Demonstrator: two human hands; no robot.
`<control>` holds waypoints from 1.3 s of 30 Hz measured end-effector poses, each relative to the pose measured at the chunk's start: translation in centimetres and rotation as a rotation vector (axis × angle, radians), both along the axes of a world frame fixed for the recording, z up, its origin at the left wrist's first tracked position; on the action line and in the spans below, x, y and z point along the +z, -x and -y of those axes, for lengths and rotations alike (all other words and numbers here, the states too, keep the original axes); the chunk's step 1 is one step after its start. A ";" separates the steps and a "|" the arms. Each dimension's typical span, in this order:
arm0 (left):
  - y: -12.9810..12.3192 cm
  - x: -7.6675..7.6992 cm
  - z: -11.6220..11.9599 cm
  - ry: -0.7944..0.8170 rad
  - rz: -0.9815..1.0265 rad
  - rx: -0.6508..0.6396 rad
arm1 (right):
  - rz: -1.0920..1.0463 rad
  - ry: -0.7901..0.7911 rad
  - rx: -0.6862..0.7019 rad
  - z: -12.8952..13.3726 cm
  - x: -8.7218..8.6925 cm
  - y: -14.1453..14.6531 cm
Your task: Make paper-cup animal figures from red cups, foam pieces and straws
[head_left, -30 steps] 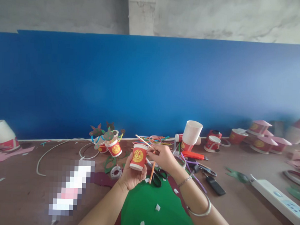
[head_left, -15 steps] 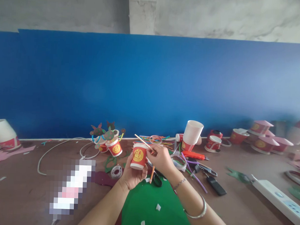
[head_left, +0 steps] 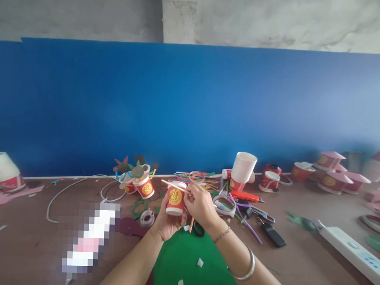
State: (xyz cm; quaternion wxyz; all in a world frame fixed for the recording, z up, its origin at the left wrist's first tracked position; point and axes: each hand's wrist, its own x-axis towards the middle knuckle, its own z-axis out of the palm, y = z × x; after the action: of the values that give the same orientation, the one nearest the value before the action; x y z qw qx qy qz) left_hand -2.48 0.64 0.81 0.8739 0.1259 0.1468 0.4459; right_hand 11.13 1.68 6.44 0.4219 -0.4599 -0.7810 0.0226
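My left hand [head_left: 167, 222] is wrapped round a red and white paper cup [head_left: 175, 204] with a gold emblem, held upright above a green sheet [head_left: 192, 259]. In my right hand [head_left: 202, 203] is a thin pale stick [head_left: 170, 183], pinched near one end. It lies across the front of the cup just below the rim, pointing left; its exact kind I cannot make out. The handle of black scissors [head_left: 199, 229] shows under my right wrist. Left of the cup stand decorated paper cups [head_left: 144, 187] with animal-like cut-outs.
Behind my hands lie coloured pipe cleaners [head_left: 204, 178] and a stack of paper cups [head_left: 243, 167]. A red utility knife [head_left: 246, 196], a tape roll [head_left: 146, 218] and a black key fob [head_left: 273, 234] lie nearby. A power strip [head_left: 351, 250] sits at right; a blue panel [head_left: 191, 109] rises behind.
The stick has swung lower, from slanting up above the rim to lying nearly level across the cup's front. My right hand has shifted slightly left; my left hand keeps its hold.
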 end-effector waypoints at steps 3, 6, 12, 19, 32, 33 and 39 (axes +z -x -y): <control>0.0 0.0 -0.1 -0.013 -0.010 0.006 | 0.024 0.000 -0.021 0.3 -0.2 0.2; 0.3 0.1 -0.3 -0.015 -0.007 0.063 | 0.042 0.035 0.047 0.6 -0.3 0.6; 0.9 -0.4 -0.5 -0.061 0.049 -0.007 | -0.264 0.329 0.104 -0.2 0.2 0.1; 0.7 -1.0 -0.7 -0.281 0.088 -0.204 | -0.702 0.787 0.317 -1.6 1.3 -1.8; 0.6 -1.6 -0.9 -0.331 -0.025 -0.301 | -0.077 0.599 0.345 -1.5 1.3 -4.1; 0.6 -1.5 -0.9 -0.347 -0.036 -0.299 | -0.063 0.597 0.333 -1.5 1.4 -4.2; 0.4 -1.4 -0.8 -0.395 -0.068 -0.310 | -0.014 0.554 0.263 -1.3 1.3 -4.2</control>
State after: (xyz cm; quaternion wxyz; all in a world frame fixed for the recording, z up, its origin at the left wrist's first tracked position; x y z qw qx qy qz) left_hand -2.87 1.43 -0.57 0.8849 0.3301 0.0652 0.3222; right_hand 15.30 2.99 7.75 0.2792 -0.4522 -0.7950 0.2923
